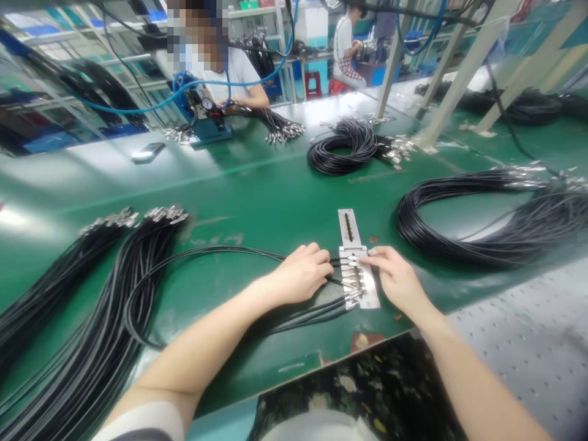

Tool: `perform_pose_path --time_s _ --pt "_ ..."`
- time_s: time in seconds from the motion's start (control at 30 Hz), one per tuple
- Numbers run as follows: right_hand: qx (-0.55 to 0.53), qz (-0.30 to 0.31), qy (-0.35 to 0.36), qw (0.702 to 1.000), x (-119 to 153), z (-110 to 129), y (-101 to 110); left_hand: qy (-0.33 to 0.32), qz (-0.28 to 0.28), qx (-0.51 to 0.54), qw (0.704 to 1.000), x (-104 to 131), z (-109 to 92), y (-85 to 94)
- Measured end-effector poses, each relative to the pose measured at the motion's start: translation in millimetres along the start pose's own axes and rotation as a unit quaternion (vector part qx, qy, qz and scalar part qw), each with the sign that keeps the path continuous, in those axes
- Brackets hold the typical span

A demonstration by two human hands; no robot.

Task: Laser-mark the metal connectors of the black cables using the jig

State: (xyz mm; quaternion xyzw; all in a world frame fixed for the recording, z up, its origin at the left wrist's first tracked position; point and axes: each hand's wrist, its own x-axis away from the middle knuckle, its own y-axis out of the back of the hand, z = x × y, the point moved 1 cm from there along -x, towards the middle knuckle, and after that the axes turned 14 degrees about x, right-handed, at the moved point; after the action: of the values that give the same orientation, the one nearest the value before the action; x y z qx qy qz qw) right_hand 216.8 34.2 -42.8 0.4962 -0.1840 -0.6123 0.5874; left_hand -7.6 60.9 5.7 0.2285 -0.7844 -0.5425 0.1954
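Observation:
A slotted metal fixture (371, 295) lies on the green table with its narrow hinged plate (346, 226) folded out at the far end. My left hand (305, 271) is closed around black cables (234, 248) just left of the fixture. Their metal connector ends (353, 260) rest in the fixture's upper slots. The fingertips of my right hand (397, 278) touch the fixture near those ends, and that hand's fingers are partly bent with nothing visible in them. Several more cables (316, 313) lie with their metal ends at the fixture's lower part.
Thick bundles of black cables (124, 288) cover the left side. Coiled cables lie at the right (413, 236) and further back (344, 150). Across the table a person (243, 73) sits behind a blue press (206, 122). A phone (148, 152) lies nearby. Pale posts (459, 79) stand at the right.

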Motion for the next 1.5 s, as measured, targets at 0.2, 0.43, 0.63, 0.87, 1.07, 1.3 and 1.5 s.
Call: perform_pose_path --time_s 0.2,0.43,0.63,0.87,1.07,1.3,1.5 --pt "-0.054 0.022 -0.027 0.998 6 -3 14 0.02 -0.04 0.056 0.997 2 8 1.4" --pt "-0.059 0.008 -0.025 0.998 8 -2 9 0.091 -0.167 0.067 0.98 -5 6 -20.6" --pt "-0.039 0.014 -0.006 0.999 9 0 10 0.088 -0.126 -0.026 0.988 -8 -1 -30.1" --pt "0.033 0.032 0.066 0.997 12 4 7 0.061 -0.127 -0.053 0.989 -12 -4 -36.2" --pt "0.077 0.002 0.099 0.992 14 4 2 0.028 -0.125 -0.056 0.99 -12 -7 -37.8" --pt "0.086 -0.002 0.088 0.992 12 4 2 0.006 -0.063 -0.012 0.998 -7 -7 -30.2" --pt "0.092 0.01 0.085 0.992 12 7 3 0.05 -0.05 -0.038 0.997 -13 -19 -20.6"
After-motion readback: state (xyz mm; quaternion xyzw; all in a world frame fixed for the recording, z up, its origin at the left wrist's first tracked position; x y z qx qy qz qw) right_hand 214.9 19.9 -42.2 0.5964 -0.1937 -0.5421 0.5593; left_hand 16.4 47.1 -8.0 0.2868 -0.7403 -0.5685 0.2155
